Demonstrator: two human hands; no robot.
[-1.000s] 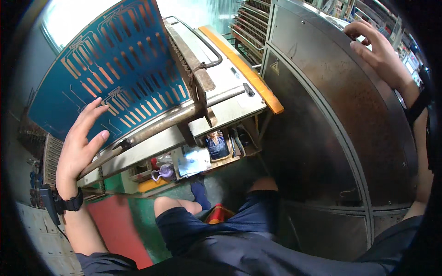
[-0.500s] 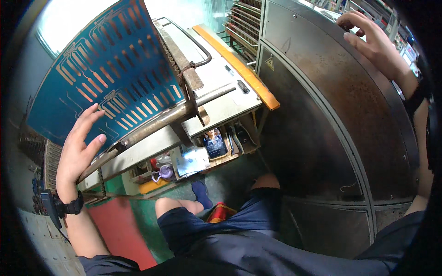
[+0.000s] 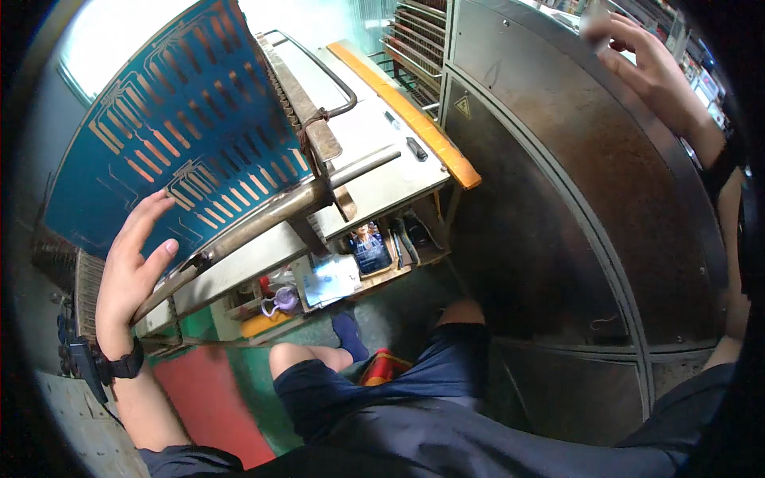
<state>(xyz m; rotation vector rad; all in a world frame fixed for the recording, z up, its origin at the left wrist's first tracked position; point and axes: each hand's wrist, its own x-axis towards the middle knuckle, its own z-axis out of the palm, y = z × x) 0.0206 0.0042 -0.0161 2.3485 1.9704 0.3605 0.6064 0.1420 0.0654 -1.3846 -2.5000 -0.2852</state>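
The left hand (image 3: 127, 275) is by the blue board (image 3: 171, 119), fingers and thumb apart; the right hand's (image 3: 657, 80) grip, far right, I can't tell.

Panel (image 3: 175, 119) left of cabinet (image 3: 550, 203)

The right hand (image 3: 649, 80) is blurred at its far end, its contact unclear. The left hand (image 3: 130, 267) hides part of the blue board (image 3: 179, 119), whose top corner is cut off.
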